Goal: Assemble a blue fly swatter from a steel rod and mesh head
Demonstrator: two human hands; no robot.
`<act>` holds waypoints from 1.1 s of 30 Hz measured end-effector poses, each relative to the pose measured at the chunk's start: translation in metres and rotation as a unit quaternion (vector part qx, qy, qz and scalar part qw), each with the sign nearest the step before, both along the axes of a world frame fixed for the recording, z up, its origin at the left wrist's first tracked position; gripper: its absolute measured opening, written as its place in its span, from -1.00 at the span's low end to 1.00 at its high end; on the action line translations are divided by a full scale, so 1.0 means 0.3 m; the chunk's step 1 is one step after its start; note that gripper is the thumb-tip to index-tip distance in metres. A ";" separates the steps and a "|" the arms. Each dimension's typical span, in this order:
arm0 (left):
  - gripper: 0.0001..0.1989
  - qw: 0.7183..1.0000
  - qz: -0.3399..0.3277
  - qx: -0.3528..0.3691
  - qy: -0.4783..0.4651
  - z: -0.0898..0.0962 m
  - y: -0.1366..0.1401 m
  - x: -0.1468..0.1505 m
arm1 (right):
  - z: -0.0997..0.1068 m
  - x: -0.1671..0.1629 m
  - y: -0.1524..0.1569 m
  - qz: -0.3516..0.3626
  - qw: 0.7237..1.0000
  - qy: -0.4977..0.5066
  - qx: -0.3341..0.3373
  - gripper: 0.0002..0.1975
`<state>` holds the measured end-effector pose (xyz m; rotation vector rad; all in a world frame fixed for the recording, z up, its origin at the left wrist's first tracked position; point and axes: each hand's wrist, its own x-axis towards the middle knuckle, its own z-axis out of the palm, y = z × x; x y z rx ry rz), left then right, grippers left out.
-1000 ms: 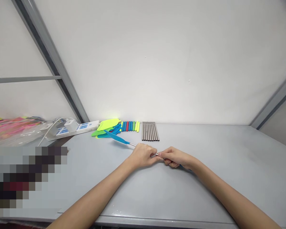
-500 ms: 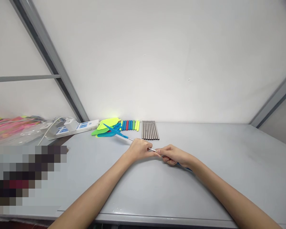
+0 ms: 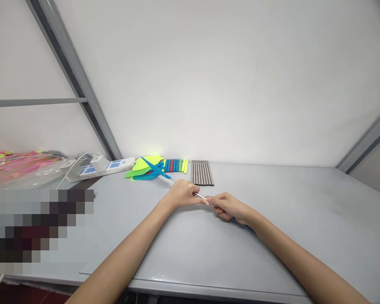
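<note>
A fly swatter with a blue head (image 3: 155, 166), a thin metal rod (image 3: 200, 196) and a blue handle (image 3: 248, 228) slants across in front of me. My left hand (image 3: 182, 194) is closed around the rod just below the head, its thumb stretched along toward the other hand. Farther down, my right hand (image 3: 227, 207) grips the lower rod, with the handle running back beneath that wrist. A short bare stretch of rod shows between the hands. Fingers cover the joint of rod and handle.
Behind lie loose yellow, green and blue swatter heads (image 3: 142, 169), a row of coloured handles (image 3: 176, 165) and several metal tubes (image 3: 202, 173). A white power strip (image 3: 115, 166) and plastic-bagged pink items (image 3: 25, 166) are at left. A blurred-out patch covers the lower left.
My left hand has shifted slightly left and up against the tubes, and the swatter's head has risen a little. Both hands keep their hold. The whole view has turned slightly.
</note>
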<state>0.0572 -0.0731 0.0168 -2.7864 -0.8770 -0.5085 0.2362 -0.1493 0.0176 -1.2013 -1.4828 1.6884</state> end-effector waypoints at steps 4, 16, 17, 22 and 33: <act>-0.42 1.000 0.004 0.010 -0.006 -0.001 0.004 -0.009 | 0.000 -0.004 -0.001 0.002 1.000 -0.002 0.007 -0.70; -0.43 0.999 0.016 0.022 -0.019 0.007 0.003 -0.014 | 0.020 0.015 -0.005 0.013 1.000 -0.001 0.004 -0.70; -0.43 0.999 0.019 0.019 -0.021 0.010 0.002 -0.014 | 0.020 0.018 -0.003 0.015 1.000 -0.002 0.004 -0.70; -0.43 0.999 0.027 0.011 -0.023 0.022 -0.003 -0.011 | 0.014 0.032 0.002 0.026 1.000 -0.003 0.007 -0.64; -0.44 0.999 0.021 0.007 -0.042 0.033 -0.003 -0.010 | 0.022 0.070 0.013 0.053 0.999 -0.002 0.001 -0.64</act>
